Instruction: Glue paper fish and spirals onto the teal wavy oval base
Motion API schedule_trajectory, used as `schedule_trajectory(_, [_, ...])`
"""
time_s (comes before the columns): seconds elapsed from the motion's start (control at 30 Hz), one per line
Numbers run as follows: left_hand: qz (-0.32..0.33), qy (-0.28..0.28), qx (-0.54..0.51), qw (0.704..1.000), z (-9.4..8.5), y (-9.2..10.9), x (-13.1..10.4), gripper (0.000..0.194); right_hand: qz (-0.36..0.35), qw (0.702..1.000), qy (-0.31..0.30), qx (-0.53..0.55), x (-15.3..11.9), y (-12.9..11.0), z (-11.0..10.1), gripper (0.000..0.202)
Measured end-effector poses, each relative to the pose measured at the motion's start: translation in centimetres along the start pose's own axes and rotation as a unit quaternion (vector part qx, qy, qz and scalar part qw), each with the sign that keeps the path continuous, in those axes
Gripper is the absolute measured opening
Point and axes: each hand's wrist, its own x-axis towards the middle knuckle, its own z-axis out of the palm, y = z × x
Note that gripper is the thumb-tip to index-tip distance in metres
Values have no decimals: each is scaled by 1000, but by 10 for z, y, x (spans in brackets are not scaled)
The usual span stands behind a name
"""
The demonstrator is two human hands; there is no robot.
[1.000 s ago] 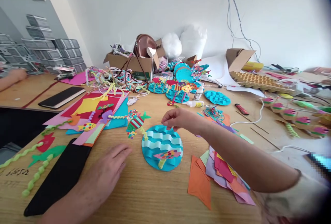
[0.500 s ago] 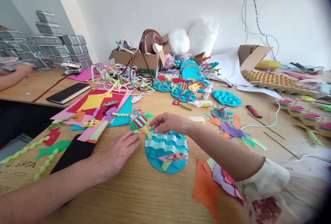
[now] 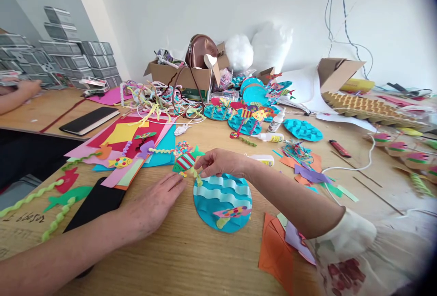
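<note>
My right hand (image 3: 218, 163) is closed in a pinch at a yellow-green pipe cleaner (image 3: 198, 180), beside a striped paper fish (image 3: 185, 162) with a green head and tail. Its fingertips partly cover where stem and fish meet. Below them lies a round blue disc (image 3: 209, 216) with wavy pale strips across it. A pink spotted paper fish (image 3: 234, 211) on a short pipe cleaner stands on the disc. My left hand (image 3: 159, 202) lies flat on the table, fingers stretched out and near the striped fish's lower edge.
Coloured paper sheets (image 3: 102, 134), fish on pipe cleaners and a black phone (image 3: 97, 209) lie left. Behind are finished blue discs (image 3: 302, 130), glue bottles (image 3: 271, 137) and a pipe-cleaner heap (image 3: 150, 100). Paper scraps (image 3: 276, 250) and a cutter (image 3: 339, 148) lie right. Another person's hand (image 3: 29, 89) is far left.
The view has shifted slightly, so most things sit a little differently in the picture. My right fingers have come a little closer to the striped fish; my left hand stays by it.
</note>
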Motion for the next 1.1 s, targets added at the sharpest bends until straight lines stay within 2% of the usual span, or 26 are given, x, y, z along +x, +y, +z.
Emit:
schedule_trajectory(0.17, [17, 30, -9, 999, -3, 5, 7, 53, -17, 999, -5, -50, 6, -2, 9, 15])
schedule_trajectory(0.27, [38, 39, -6, 998, -6, 8, 10, 54, -40, 993, 14, -106, 8, -3, 14, 8])
schedule_trajectory(0.4, [79, 45, -6, 996, -8, 10, 12, 51, -47, 968, 66, -236, 3, -4, 16, 5])
schedule_trajectory(0.5, [114, 44, -4, 993, -10, 10, 18, 50, -40, 953, 83, -287, -1, -1, 16, 7])
schedule_trajectory(0.67, [164, 4, 3, 987, -16, 1, 29, 54, -45, 942, 99, -318, -4, 4, 17, 9])
schedule_trajectory(0.8, [207, 30, 8, 978, -17, -6, 33, 55, -42, 941, 101, -321, -7, 2, 19, 8])
schedule_trajectory(0.97, [220, 44, 13, 975, -19, -6, 35, 63, -29, 932, 99, -348, -12, -3, 21, 7])
schedule_trajectory(1.1, [240, 63, -28, 968, -21, -5, 40, 51, -15, 923, 96, -372, -17, -4, 23, 9])
